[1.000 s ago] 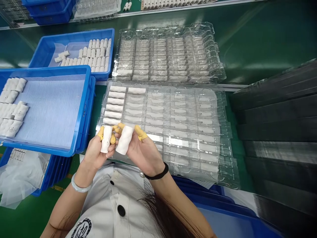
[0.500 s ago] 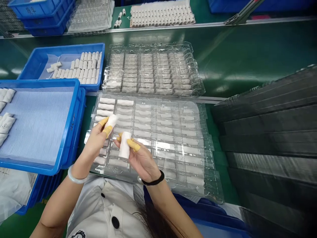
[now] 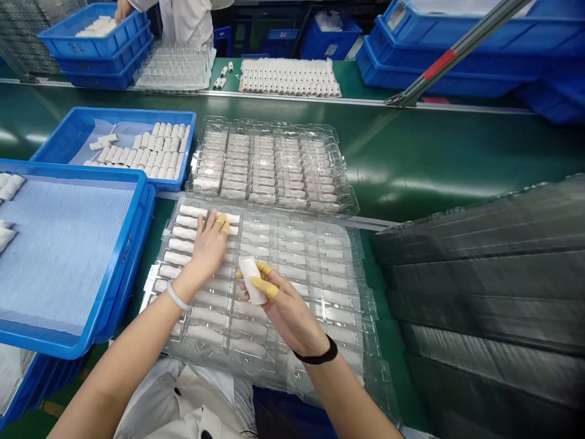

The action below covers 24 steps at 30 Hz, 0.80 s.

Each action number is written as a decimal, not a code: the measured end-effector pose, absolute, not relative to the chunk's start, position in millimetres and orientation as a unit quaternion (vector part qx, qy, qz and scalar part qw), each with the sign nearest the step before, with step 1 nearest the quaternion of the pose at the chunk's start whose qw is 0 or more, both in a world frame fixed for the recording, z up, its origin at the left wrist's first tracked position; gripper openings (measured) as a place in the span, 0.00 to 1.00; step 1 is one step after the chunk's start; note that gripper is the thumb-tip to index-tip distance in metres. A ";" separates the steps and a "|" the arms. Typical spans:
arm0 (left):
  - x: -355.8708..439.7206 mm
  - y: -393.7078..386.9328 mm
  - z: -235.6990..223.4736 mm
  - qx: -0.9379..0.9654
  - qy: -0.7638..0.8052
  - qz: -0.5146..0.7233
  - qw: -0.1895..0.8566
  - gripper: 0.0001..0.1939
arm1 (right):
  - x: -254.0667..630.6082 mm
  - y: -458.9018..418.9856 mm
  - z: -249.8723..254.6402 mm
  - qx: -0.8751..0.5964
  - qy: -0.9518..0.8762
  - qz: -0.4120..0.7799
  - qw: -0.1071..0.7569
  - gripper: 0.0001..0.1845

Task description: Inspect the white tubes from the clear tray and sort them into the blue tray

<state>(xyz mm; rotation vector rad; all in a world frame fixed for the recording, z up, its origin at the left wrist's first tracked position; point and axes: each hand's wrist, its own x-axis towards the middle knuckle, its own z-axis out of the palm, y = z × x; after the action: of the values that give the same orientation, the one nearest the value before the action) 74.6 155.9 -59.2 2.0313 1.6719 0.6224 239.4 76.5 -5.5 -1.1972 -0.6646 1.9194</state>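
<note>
My left hand (image 3: 211, 244) reaches over the clear plastic tray (image 3: 292, 372), its yellow-capped thumb and index finger close together on a white cylindrical piece (image 3: 233, 231) at a second-column slot. The fingers partly hide that piece, so how firmly it is gripped is hard to see. Another white cylindrical piece (image 3: 251, 281), with a smooth, slightly wavy surface, is tilted between the yellow-capped fingers of my right hand (image 3: 286, 305), above the middle of the tray. Similar white pieces (image 3: 181, 245) lie along the tray's left column.
Behind stands a second stack of clear trays (image 3: 269, 164). Blue bins holding white pieces are at left, one behind (image 3: 192, 143) and one nearer (image 3: 114, 268). Dark stacked panels (image 3: 484, 292) stand at right. Across the bench, a person's hand (image 3: 123, 9) is at a blue bin (image 3: 94, 46).
Both hands held white pieces side by side near my body. My left hand has moved forward to the tray's second column; my right hand has shifted right with its piece. The view has tilted up.
</note>
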 end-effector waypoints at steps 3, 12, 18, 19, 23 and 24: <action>73.1 129.0 -55.3 0.728 0.629 0.180 0.205 0.25 | 240.6 108.2 -6.4 -0.455 -0.361 0.707 0.402 0.17; 3.0 31.3 22.4 0.742 0.589 0.198 0.252 0.23 | 157.1 300.3 -35.4 -0.518 -0.730 0.329 0.300 0.27; -104.2 -0.1 63.1 0.653 0.710 0.213 0.154 0.24 | 111.1 346.8 -48.5 -0.523 -0.794 0.253 0.178 0.19; -127.6 -1.9 66.7 0.631 0.737 0.203 0.133 0.24 | 109.1 347.5 -50.4 -0.521 -0.802 0.247 0.157 0.16; -232.2 0.7 72.3 0.504 0.854 0.083 0.100 0.27 | 111.5 340.0 -53.2 -0.507 -0.827 0.212 0.122 0.18; -257.7 3.9 71.0 0.468 0.876 0.040 0.109 0.27 | 114.1 335.3 -52.2 -0.509 -0.828 0.201 0.120 0.19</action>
<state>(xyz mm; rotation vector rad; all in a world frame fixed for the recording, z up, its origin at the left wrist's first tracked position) -257.7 3.9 71.0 1.3766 2.5761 0.1168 114.1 335.3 -52.2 -1.4877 -2.4191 0.5873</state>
